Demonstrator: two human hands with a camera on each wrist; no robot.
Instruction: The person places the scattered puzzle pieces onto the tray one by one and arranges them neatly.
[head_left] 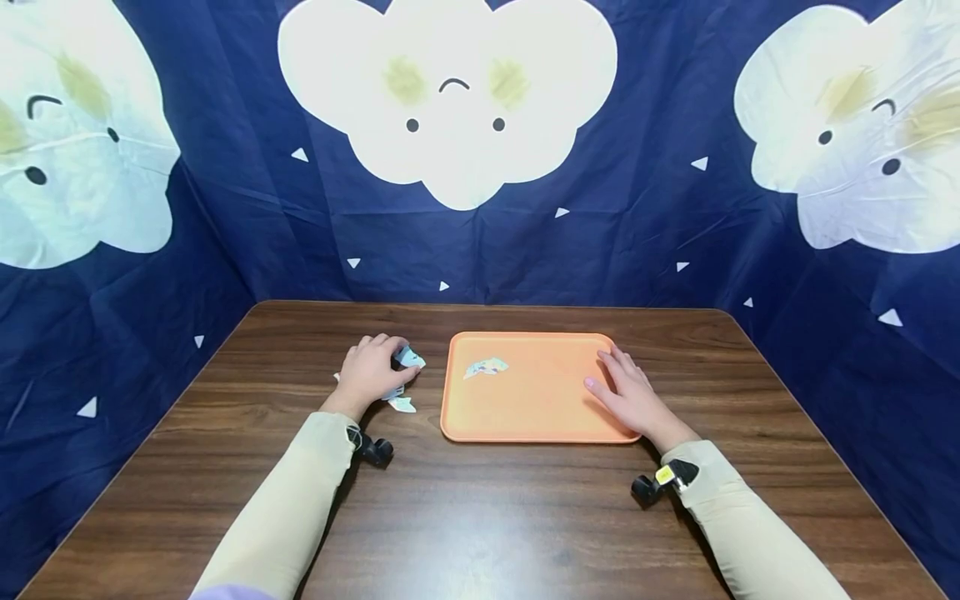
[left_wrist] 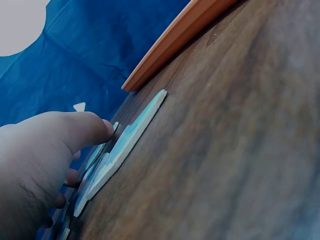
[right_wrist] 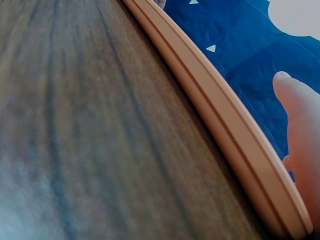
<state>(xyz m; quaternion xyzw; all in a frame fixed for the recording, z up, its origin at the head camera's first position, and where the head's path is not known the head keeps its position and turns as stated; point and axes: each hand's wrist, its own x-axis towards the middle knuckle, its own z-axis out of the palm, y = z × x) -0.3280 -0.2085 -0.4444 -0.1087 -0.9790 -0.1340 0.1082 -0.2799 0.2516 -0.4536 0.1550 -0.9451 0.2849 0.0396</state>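
My left hand [head_left: 367,372] is at the left of the orange tray [head_left: 540,400], pinching a flat, pale blue puzzle piece [head_left: 408,358] between thumb and fingers. In the left wrist view, the thumb tip meets the edge of this thin piece. Other pale puzzle pieces lie under and around that hand, one [head_left: 402,405] just in front of it; a thick light-edged piece [left_wrist: 125,145] shows in the left wrist view. On the tray's left half lies another printed piece [head_left: 486,367]. My right hand [head_left: 630,396] rests at the tray's right rim, its fingers loosely extended and holding nothing.
The tray and pieces are on a brown wood-grain table [head_left: 480,508]. A dark blue cloth [head_left: 480,250] with white clouds and small triangles hangs behind it and along both sides. Each wrist wears a small black camera [head_left: 375,452].
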